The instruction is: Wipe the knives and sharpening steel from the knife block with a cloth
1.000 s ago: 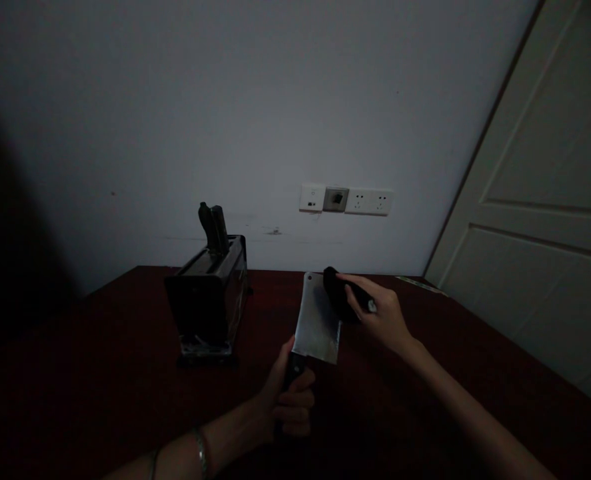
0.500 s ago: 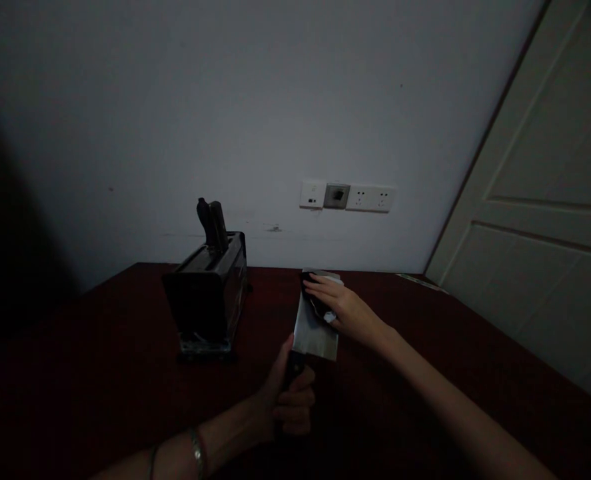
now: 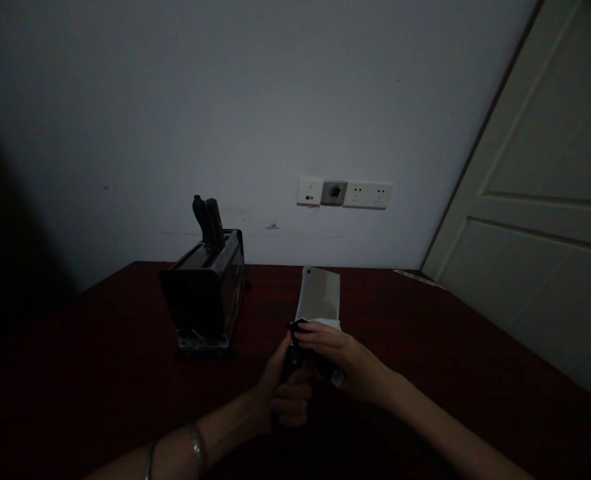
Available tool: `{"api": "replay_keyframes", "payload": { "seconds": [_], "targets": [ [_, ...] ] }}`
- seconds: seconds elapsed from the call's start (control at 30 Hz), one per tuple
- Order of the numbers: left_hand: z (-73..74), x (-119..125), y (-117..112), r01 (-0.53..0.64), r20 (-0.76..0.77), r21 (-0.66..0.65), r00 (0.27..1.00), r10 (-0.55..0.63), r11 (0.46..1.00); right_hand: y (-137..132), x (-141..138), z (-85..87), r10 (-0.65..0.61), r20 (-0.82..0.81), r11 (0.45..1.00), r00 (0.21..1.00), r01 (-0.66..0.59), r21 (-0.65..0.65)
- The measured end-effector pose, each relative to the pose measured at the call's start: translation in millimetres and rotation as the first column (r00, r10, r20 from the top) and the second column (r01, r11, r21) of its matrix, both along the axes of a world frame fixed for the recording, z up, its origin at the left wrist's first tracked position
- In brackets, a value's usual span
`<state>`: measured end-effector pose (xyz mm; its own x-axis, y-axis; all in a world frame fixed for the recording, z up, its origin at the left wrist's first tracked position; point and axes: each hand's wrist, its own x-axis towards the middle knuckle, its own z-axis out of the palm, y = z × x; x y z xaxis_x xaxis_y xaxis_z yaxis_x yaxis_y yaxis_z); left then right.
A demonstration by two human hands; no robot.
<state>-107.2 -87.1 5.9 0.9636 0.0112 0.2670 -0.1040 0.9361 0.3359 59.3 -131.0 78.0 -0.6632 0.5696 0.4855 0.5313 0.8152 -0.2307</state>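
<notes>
A cleaver (image 3: 319,293) with a broad metal blade, holed at its far corner, points away from me over the dark red table. My left hand (image 3: 288,393) is closed around its black handle. Across the lower end of the blade, close to the handle, lies my right hand (image 3: 345,357), its fingers pressing a black and white cloth (image 3: 330,370) against the metal. Most of the cloth is hidden under that hand.
To the left stands a black knife block (image 3: 205,293) with dark-handled knives (image 3: 209,223) upright in it. Behind the table (image 3: 400,333) are a pale wall with outlets (image 3: 368,195) and, on the right, a white panelled door (image 3: 535,200).
My right hand has drawn the cloth from the far end of the blade down toward the handle, uncovering the upper blade. My left hand keeps its hold on the handle.
</notes>
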Motion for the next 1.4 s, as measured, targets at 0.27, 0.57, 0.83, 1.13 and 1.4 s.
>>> {"api": "replay_keyframes", "payload": {
  "seconds": [0.27,0.57,0.83,1.13,1.4],
  "targets": [
    [3.5,-0.6,-1.3,-0.001,-0.044,0.020,0.999,0.002,1.000,0.8,1.8,13.1,-0.018,-0.156,0.997,0.988,0.029,0.069],
    [5.3,-0.8,-2.7,-0.020,-0.023,0.008,1.000,0.020,1.000,19.1,7.5,19.0,-0.494,-0.478,0.859,0.726,0.491,-0.142],
    [2.3,-2.3,-1.8,-0.003,-0.126,0.011,0.992,0.005,1.000,9.8,6.5,19.3,-0.225,-0.101,0.971,0.969,0.232,0.062],
    [3.7,-1.6,-0.6,-0.024,-0.113,-0.001,0.993,0.024,1.000,15.0,6.7,13.0,-0.191,-0.037,0.981,0.981,0.191,0.011],
    [4.8,-2.1,-1.3,-0.045,-0.106,0.011,0.993,0.046,0.999,16.9,12.5,9.9,-0.118,-0.047,0.993,0.992,0.119,0.009]
  ]
}}
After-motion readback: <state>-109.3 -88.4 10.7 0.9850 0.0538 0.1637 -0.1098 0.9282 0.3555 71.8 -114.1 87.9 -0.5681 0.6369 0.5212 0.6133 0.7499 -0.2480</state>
